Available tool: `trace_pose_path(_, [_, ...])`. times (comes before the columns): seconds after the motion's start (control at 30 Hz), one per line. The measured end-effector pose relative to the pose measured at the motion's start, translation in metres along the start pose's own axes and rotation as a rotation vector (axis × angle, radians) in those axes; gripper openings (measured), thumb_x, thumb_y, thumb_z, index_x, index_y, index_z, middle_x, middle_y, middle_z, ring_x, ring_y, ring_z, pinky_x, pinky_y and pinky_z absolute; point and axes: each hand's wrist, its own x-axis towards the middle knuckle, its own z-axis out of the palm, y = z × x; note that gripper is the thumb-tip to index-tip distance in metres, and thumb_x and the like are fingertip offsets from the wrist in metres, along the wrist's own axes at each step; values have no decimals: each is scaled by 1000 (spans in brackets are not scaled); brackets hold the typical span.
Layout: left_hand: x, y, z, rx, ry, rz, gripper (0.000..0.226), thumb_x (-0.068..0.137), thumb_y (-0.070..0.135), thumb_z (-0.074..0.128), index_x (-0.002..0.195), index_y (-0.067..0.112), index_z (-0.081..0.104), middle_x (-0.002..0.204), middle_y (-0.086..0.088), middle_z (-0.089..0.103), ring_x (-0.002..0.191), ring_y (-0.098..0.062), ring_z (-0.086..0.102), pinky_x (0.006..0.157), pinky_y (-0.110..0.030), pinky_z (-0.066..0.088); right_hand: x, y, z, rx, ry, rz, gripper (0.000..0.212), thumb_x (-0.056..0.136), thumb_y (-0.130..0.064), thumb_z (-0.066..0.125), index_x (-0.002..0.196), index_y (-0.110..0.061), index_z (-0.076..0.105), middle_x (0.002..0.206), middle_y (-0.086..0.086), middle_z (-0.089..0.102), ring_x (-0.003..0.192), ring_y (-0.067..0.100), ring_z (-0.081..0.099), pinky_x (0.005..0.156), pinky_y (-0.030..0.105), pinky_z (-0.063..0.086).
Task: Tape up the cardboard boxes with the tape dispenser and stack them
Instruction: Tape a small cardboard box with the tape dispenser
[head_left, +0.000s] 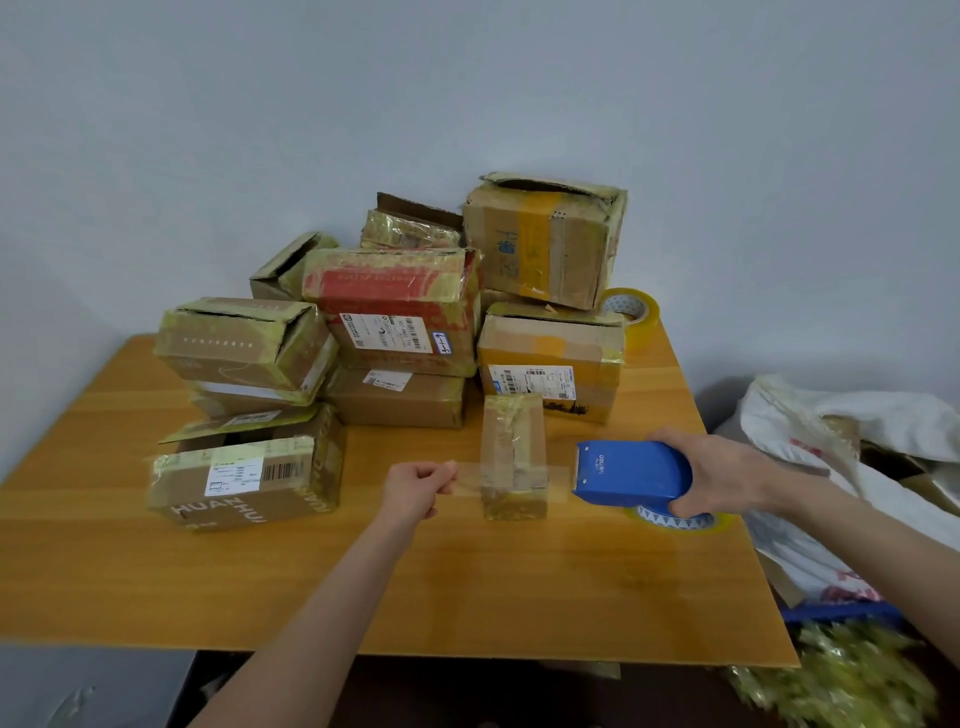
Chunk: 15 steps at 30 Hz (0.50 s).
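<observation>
My left hand (418, 488) pinches tape strip (467, 475) left of small box (513, 457); right hand (727, 478) grips tape dispenser (631, 473) right of it. Risk: uneven pull may twist strip, tip box.

- Left hand (418, 488): bare, its wrist bare too, above the middle of the tabletop (519, 582).
- Left forearm (322, 597): uncovered where it crosses the tabletop's near edge.
- Right hand (727, 475): bare, above the tabletop's right side.
- Right forearm (857, 540): uncovered past the tabletop's right edge.
</observation>
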Motion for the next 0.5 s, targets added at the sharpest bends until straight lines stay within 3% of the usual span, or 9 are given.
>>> trace_pose_path(0.13, [6,-6,8,14,18,-8,21,94,24,61,87,7,73,70,0,61,55,-12,42,50,-23,40,6,3,9,-12,4,32,68,70,-28,78,128,-29,42,102,-11,58,89,9,58,76,28,53])
trace_pose_path(0.27, [15,-11,16,82,39,-12,18,94,25,61,83,15,72,69,0,61,58,-12,47,52,-25,41,13,0,19,-29,-15,52,66,73,-28,75,128,-30,40,88,-17,53,71,0,53,59,19,42])
trace_pose_path(0.37, [23,-21,21,148,27,-5,23,93,29,62,73,22,70,70,2,64,66,-17,54,62,-31,45,22,-5,28,-74,-26,57,66,74,-31,74,131,-30,41,95,-14,53,81,9,53,59,20,40])
trace_pose_path(0.5, [31,-25,33,210,9,-39,26,93,34,61,97,12,73,81,2,67,88,-20,63,82,-38,53,36,-7,38,-45,-89,97,64,72,-29,74,126,-33,41,92,-11,54,88,15,55,73,32,51])
